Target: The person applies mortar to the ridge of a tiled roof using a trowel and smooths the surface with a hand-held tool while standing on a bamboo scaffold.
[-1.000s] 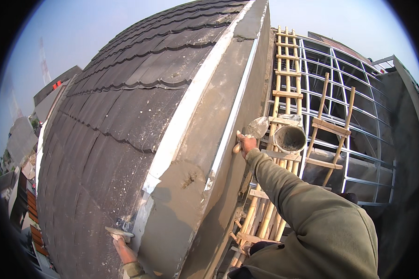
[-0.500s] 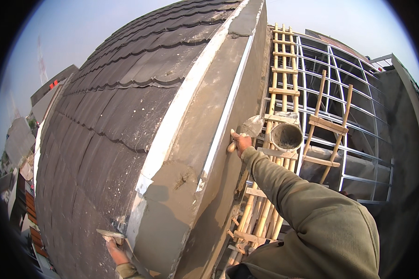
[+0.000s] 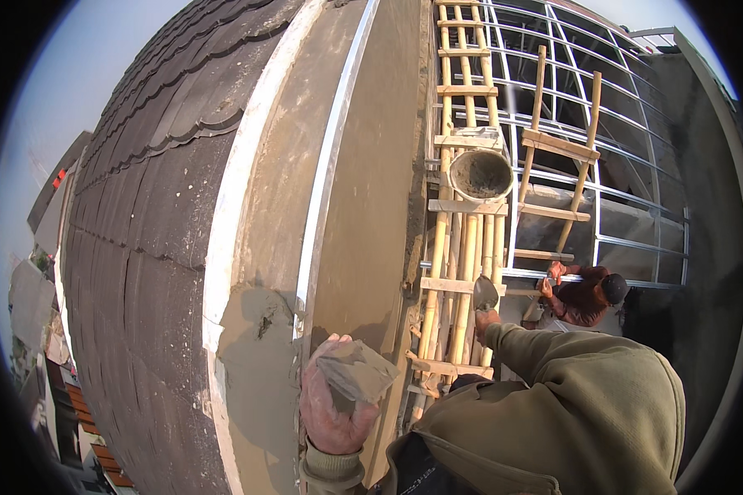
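Observation:
My left hand [image 3: 324, 398] grips a squarish, mortar-smeared flat piece [image 3: 357, 369] near the lower middle, over the edge of the grey plastered ledge [image 3: 262, 384]. My right hand [image 3: 485, 320] is closed on a trowel [image 3: 485, 294] with its blade pointing up, over the bamboo scaffold [image 3: 461, 235]. A pale bucket [image 3: 480, 175] with grey mortar inside rests on that scaffold, beyond the trowel. A bright metal strip [image 3: 325, 165] runs along the ledge's edge, beside the plastered wall face [image 3: 371, 214].
Dark roof tiles [image 3: 149, 206] fill the left side. A light metal frame [image 3: 641, 252] spreads at the right, with a wooden ladder-like piece [image 3: 560, 144] on it. Another person [image 3: 586, 297] in a reddish top works at the frame below me. Rooftops [image 3: 33, 297] show far left.
My view has tipped downward and rightward. My right hand and trowel have dropped from beside the wall to over the scaffold. My left hand has moved right from the tiles toward the ledge's edge.

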`<move>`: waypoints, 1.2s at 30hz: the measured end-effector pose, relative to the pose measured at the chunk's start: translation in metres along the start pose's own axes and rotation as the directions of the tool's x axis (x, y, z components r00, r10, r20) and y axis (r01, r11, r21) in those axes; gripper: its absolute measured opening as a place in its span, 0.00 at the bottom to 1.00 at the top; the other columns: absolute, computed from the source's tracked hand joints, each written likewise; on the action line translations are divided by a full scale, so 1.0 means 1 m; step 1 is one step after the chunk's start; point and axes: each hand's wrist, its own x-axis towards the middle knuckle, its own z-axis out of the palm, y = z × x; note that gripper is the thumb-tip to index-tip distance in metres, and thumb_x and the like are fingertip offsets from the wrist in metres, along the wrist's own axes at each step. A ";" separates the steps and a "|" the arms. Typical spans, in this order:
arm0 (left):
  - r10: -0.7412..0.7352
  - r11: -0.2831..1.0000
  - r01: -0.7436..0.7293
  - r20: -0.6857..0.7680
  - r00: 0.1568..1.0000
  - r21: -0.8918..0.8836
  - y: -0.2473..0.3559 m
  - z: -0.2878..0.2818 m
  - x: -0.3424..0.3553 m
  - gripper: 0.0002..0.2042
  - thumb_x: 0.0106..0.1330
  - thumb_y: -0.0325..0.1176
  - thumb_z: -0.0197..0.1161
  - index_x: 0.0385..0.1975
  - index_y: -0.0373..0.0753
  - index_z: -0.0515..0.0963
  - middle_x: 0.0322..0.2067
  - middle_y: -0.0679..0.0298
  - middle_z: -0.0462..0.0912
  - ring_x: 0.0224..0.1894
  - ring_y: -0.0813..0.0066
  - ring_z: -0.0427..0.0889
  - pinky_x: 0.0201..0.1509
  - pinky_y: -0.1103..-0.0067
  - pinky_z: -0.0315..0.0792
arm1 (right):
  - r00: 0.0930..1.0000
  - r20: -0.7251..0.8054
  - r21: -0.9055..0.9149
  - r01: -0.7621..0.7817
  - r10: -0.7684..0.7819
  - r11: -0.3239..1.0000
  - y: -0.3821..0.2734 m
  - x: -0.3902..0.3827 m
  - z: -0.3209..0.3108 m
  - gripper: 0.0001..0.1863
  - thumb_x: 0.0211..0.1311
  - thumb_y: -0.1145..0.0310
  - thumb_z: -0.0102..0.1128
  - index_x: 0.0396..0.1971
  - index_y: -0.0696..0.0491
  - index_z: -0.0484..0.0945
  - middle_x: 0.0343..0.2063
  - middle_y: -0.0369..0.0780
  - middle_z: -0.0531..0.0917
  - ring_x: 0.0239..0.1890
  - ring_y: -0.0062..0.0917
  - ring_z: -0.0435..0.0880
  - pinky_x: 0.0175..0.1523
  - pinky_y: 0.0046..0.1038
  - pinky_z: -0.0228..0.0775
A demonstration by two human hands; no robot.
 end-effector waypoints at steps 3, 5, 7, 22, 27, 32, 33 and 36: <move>-0.084 0.992 0.072 0.121 0.989 0.099 -0.046 0.044 -0.020 0.28 0.65 0.44 0.69 0.57 0.28 0.76 0.58 0.43 0.80 0.61 0.42 0.79 0.66 0.56 0.73 | 0.943 0.197 -0.857 0.298 -0.266 0.420 0.220 0.118 -0.063 0.16 0.70 0.62 0.57 0.41 0.61 0.86 0.36 0.51 0.89 0.36 0.43 0.92 0.43 0.49 0.85; -0.186 0.960 0.121 0.256 0.949 0.251 -0.068 0.062 -0.025 0.28 0.64 0.42 0.68 0.57 0.27 0.76 0.59 0.42 0.78 0.62 0.44 0.78 0.68 0.58 0.71 | 0.931 -0.001 -0.683 -0.268 0.365 0.679 0.176 0.032 -0.091 0.15 0.69 0.66 0.55 0.37 0.62 0.87 0.36 0.51 0.90 0.39 0.43 0.92 0.43 0.49 0.85; -0.220 0.942 0.126 0.289 0.932 0.310 -0.090 0.068 -0.035 0.28 0.62 0.41 0.69 0.57 0.27 0.75 0.60 0.43 0.77 0.64 0.45 0.76 0.69 0.59 0.70 | 0.826 0.352 -0.906 0.182 0.441 0.382 0.184 -0.006 -0.137 0.15 0.69 0.68 0.54 0.38 0.63 0.86 0.34 0.50 0.89 0.37 0.41 0.92 0.41 0.48 0.84; -0.067 0.924 -0.003 0.169 0.983 0.383 -0.155 0.072 -0.042 0.26 0.57 0.31 0.72 0.54 0.29 0.74 0.56 0.48 0.76 0.59 0.44 0.75 0.65 0.56 0.71 | 0.796 0.083 -0.422 -0.517 0.600 0.745 0.191 -0.092 -0.170 0.18 0.76 0.58 0.56 0.29 0.57 0.76 0.19 0.41 0.75 0.18 0.31 0.75 0.22 0.38 0.68; -0.099 0.934 0.045 0.135 0.986 0.355 -0.152 0.073 -0.045 0.25 0.57 0.30 0.72 0.55 0.29 0.75 0.57 0.47 0.76 0.59 0.45 0.75 0.64 0.58 0.72 | 0.817 0.050 -0.305 -0.535 0.574 0.788 0.204 -0.082 -0.180 0.22 0.76 0.55 0.57 0.28 0.58 0.78 0.19 0.42 0.77 0.18 0.32 0.77 0.20 0.38 0.68; -0.071 0.941 0.026 0.122 0.990 0.337 -0.156 0.074 -0.050 0.24 0.58 0.29 0.71 0.54 0.30 0.75 0.56 0.48 0.77 0.58 0.45 0.76 0.63 0.59 0.73 | 0.889 -0.038 -0.405 -0.431 0.456 0.806 0.181 -0.100 -0.179 0.22 0.75 0.55 0.56 0.25 0.58 0.78 0.17 0.42 0.77 0.15 0.34 0.75 0.19 0.39 0.68; -0.050 0.943 0.008 0.119 0.992 0.334 -0.158 0.074 -0.044 0.24 0.58 0.29 0.71 0.54 0.30 0.75 0.56 0.48 0.77 0.59 0.45 0.76 0.63 0.59 0.73 | 0.900 -0.051 -0.383 -0.419 0.434 0.823 0.185 -0.094 -0.174 0.22 0.75 0.56 0.56 0.25 0.58 0.78 0.17 0.42 0.77 0.14 0.34 0.75 0.19 0.39 0.68; -0.050 0.939 0.005 0.119 0.992 0.345 -0.158 0.072 -0.042 0.24 0.58 0.30 0.71 0.54 0.29 0.74 0.56 0.47 0.77 0.59 0.44 0.76 0.63 0.57 0.73 | 0.892 -0.026 -0.366 -0.429 0.452 0.826 0.182 -0.079 -0.167 0.17 0.73 0.63 0.56 0.28 0.60 0.79 0.19 0.43 0.80 0.17 0.34 0.80 0.19 0.38 0.71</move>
